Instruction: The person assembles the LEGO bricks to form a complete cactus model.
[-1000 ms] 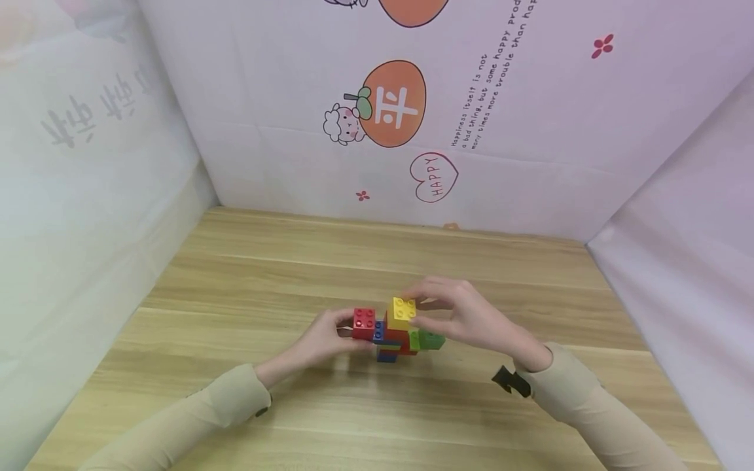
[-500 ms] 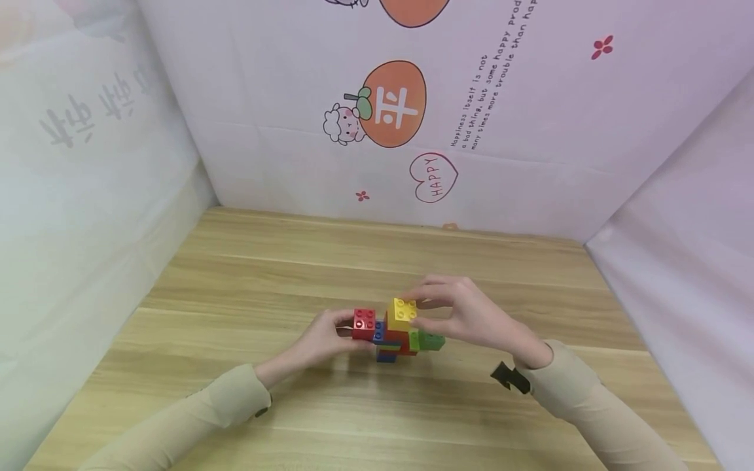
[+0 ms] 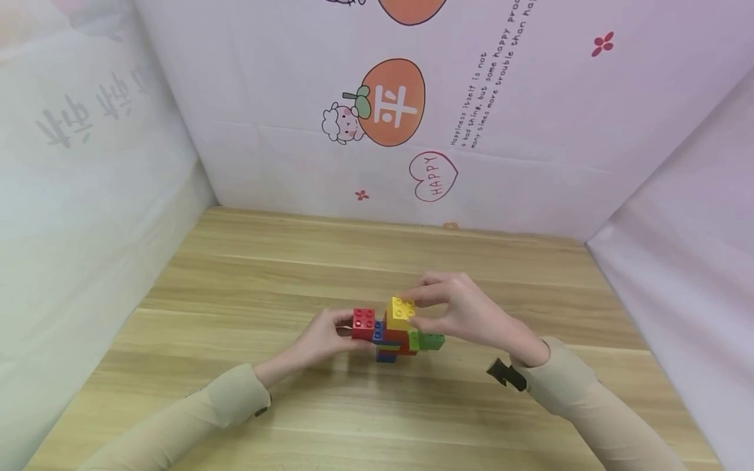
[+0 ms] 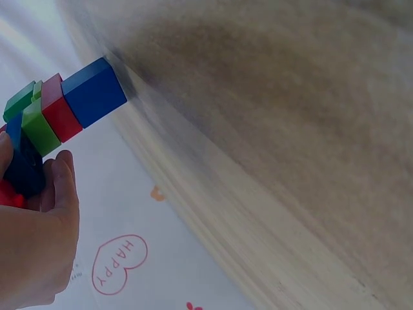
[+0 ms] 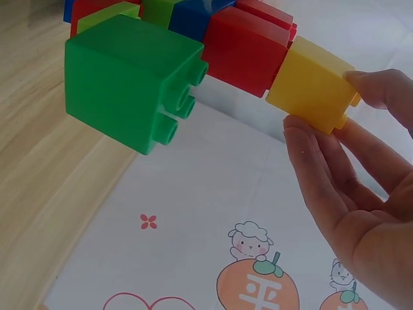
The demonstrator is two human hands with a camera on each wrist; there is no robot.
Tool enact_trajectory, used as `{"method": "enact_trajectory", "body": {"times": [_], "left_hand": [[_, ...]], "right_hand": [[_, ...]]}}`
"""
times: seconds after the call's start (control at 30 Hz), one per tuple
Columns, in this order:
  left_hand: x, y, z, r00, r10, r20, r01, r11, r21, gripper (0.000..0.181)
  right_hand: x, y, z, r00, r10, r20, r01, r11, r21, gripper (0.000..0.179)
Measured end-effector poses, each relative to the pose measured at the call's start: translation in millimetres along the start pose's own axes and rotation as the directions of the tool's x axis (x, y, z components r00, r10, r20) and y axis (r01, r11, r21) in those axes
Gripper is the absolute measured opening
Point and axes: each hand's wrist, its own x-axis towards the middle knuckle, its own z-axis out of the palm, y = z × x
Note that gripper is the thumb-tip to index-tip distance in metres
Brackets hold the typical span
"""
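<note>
A model of toy building blocks stands over the table, its lowest blue block (image 4: 95,93) pointing down at the wood. My left hand (image 3: 318,337) grips its left side, thumb and fingers around a dark blue block (image 4: 24,158) beside the studded red block (image 3: 363,320). On top sits a yellow block (image 3: 400,314), seated on a red block (image 5: 246,51). My right hand (image 3: 471,314) pinches that yellow block between thumb and fingertips. A green block (image 5: 122,77) juts out at the right, below the right hand. In the head view, the fingers hide part of the model.
The wooden table (image 3: 283,268) runs back to a printed white cloth wall (image 3: 283,144). White cloth sides stand at left (image 3: 100,216) and right (image 3: 677,248). A dark strap piece (image 3: 506,375) sticks out from the right cuff.
Almost nothing differs. My right hand and wrist have shifted very slightly left and up, and the yellow block has shifted a hair left. The left hand keeps its grip.
</note>
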Motion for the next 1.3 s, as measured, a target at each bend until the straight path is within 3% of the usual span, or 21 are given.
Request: {"method": "enact_trajectory", "body": {"times": [0.37,0.67,0.9,1.3], "left_hand": [[0.8,1.1,-0.9,1.000,0.013,0.001,-0.013,1.000,0.006,0.044],[1.0,-2.0,-0.1,1.000,-0.006,0.004,0.006,1.000,0.007,0.043],[0.5,0.3,0.0,1.000,-0.005,-0.004,0.005,1.000,0.016,0.043],[1.5,1.6,0.9,1.000,0.013,0.002,-0.013,0.999,0.032,0.041]], "right_hand": [[5.4,-4.3,-4.9,0.997,-0.076,0.004,0.076,0.997,-0.022,0.033],[1.1,-5.3,0.3,0.999,-0.039,0.023,0.040,0.998,-0.041,0.035],[-1.2,-2.8,3.3,0.998,-0.067,-0.001,0.067,0.997,-0.026,0.034],[5.9,-5.8,-5.5,0.995,-0.068,0.073,0.071,0.997,-0.041,0.030]]}}
